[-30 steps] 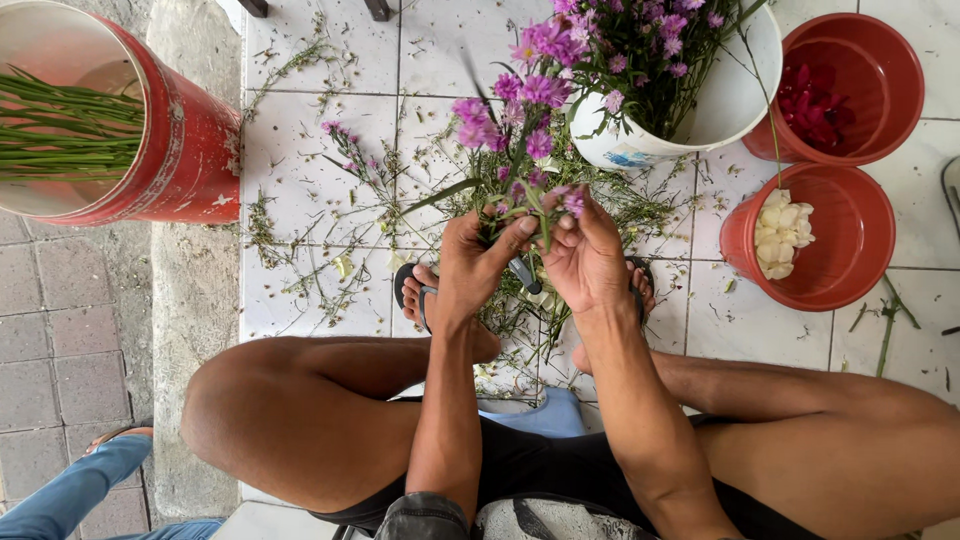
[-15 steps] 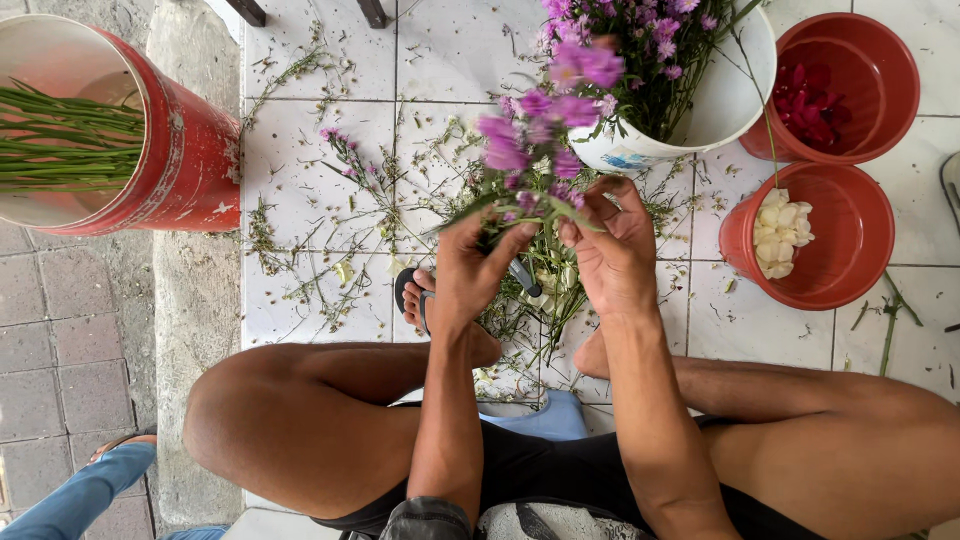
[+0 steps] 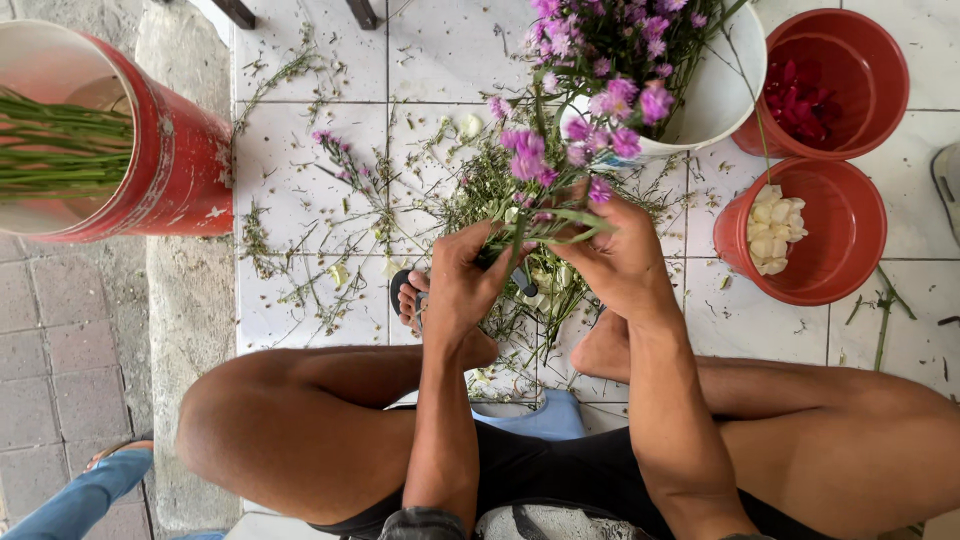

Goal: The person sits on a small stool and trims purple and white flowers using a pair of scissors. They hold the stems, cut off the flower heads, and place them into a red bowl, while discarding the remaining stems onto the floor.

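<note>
Both hands are closed on one bunch of purple flowers (image 3: 560,170), held low over the crossed legs. The left hand (image 3: 462,285) has its grip narrow, fingers curled tight round the lower stems. The right hand (image 3: 618,262) grips the same stems just beside it, with green leaves sticking out between the fingers. The heads of the bunch rise up and away from both grips.

Judgement: the step in hand is gathering and dressing the stems into a bundle. The next move would call for one grip to hold the stems firm while the other works, without crushing the thin stalks.

Directly beneath the grips, a dark-handled tool (image 3: 522,283) shows in part; its kind cannot be told. A sandalled foot (image 3: 408,297) lies just left of the left grip. Cut stems and leaf litter (image 3: 330,260) cover the tiled floor (image 3: 300,190) around, which could tangle anything set down.

Beyond the right grip stands a white bucket (image 3: 725,95) full of purple flowers. To its right are a red bucket of white petals (image 3: 835,235) and, further off, a red bucket of red petals (image 3: 840,75). Far left of the left grip stands a large red bucket of green stems (image 3: 175,155).
</note>
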